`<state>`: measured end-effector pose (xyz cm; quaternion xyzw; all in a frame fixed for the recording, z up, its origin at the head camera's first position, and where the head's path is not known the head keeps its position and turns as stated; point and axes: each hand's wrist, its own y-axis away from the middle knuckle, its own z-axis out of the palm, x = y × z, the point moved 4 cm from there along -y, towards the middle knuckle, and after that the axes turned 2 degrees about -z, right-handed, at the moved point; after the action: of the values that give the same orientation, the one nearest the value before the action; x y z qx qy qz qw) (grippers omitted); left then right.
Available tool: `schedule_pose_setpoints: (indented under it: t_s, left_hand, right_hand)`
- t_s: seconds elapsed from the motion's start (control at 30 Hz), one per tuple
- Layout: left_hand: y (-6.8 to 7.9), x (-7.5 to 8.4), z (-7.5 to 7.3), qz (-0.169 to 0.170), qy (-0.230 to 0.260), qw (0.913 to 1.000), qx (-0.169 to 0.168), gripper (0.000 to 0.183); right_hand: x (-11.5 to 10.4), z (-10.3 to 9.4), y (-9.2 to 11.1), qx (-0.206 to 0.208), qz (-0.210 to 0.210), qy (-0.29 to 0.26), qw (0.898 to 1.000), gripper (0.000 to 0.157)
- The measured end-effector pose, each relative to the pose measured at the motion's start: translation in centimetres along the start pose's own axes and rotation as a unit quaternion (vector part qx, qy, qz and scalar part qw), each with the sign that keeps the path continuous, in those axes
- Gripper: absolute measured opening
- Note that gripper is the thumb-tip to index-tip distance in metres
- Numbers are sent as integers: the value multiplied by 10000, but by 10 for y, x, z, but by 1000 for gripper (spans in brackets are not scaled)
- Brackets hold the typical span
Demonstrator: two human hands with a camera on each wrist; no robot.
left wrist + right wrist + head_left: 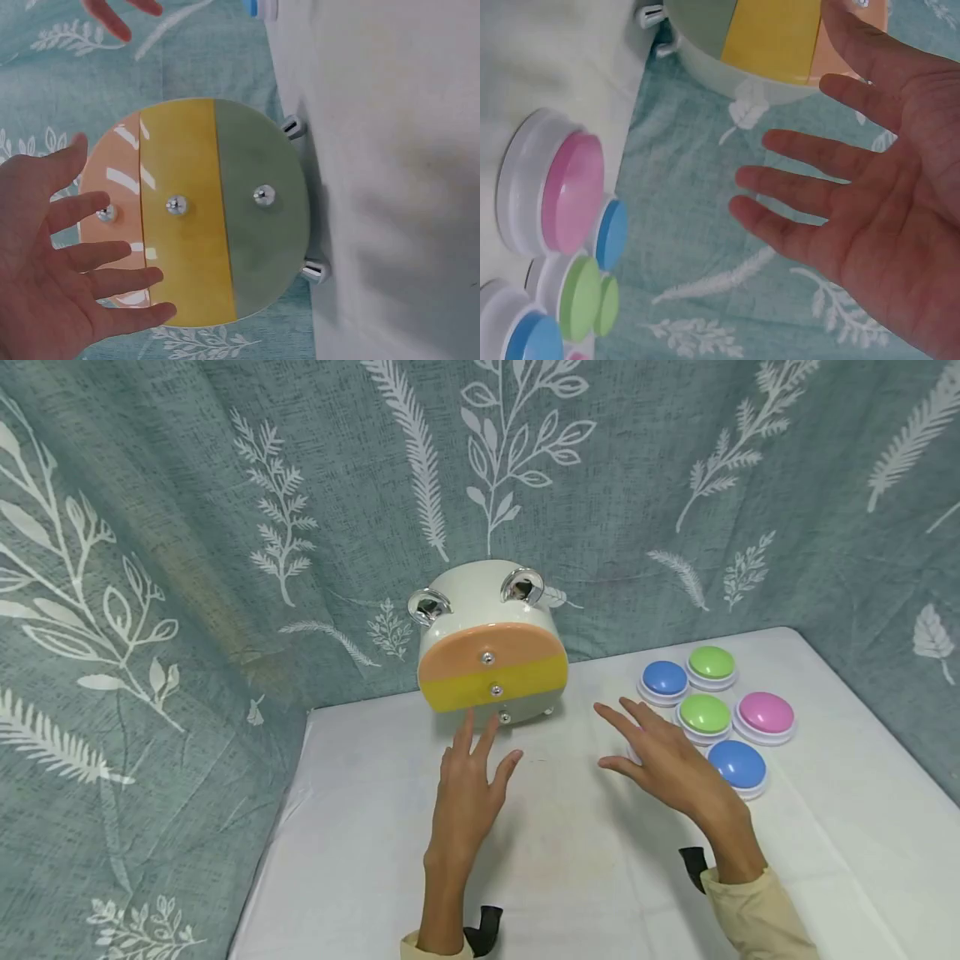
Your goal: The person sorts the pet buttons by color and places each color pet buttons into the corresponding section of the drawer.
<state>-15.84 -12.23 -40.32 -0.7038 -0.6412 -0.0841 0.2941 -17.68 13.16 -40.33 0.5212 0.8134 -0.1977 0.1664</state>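
Observation:
A rounded three-drawer box [487, 668] with orange, yellow and grey-green fronts stands at the back of the table. Silver knobs sit on its drawers, two ring-shaped silver ears on top, small silver feet below. My left hand [468, 789] hovers in front of it with fingers spread, holding nothing; in the left wrist view, its fingers overlap the orange drawer [120, 180]. Over the table to the right, my right hand [667, 764] is spread and holds nothing. Nearest to it are domed push buttons, among them a blue one [664, 678] and a pink one [574, 191].
More buttons on white bases stand at the right: two green, one [712, 663] behind the other [705, 714], another pink [765, 713] and another blue [737, 765]. A white cloth [360, 827] covers the table. Patterned blue-green curtains [337, 510] hang around its back and sides.

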Motion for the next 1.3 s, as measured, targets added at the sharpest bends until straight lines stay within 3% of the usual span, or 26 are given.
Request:
schedule_pose_setpoints:
  t_s: [0.17,0.47,0.57,0.73,0.83,0.97,1.17,1.3]
  left_hand:
    - [-10,-1,-10,28,160,9983,560,52]
    - [-32,-10,-35,-50,564,9910,1211,44]
    - [-44,-15,-44,-92,875,9865,1382,45]
    - [-71,-25,-59,-456,1426,9753,1624,49]
    - [-90,-32,-65,-752,1628,9711,1578,52]
    - [-113,-41,-68,-1200,1736,9692,1273,55]
    - [-141,-53,-63,-1590,1688,9717,459,63]
    - [-152,-59,-60,-1585,1829,9701,-151,68]
  right_hand:
    - [-8,1,-10,399,-287,-3,9988,65]
    - [-37,1,-39,1023,-775,-163,9916,50]
    - [-53,0,-50,1184,-1057,-217,9871,47]
    - [-79,-4,-76,1512,-1544,-189,9762,39]
    - [-91,-2,-97,1793,-1731,-361,9678,34]
    - [-100,6,-123,2191,-1803,-797,9556,23]
    - [-106,19,-145,2800,-1424,-1180,9420,12]
    - [-109,25,-149,2963,-1074,-1023,9435,13]
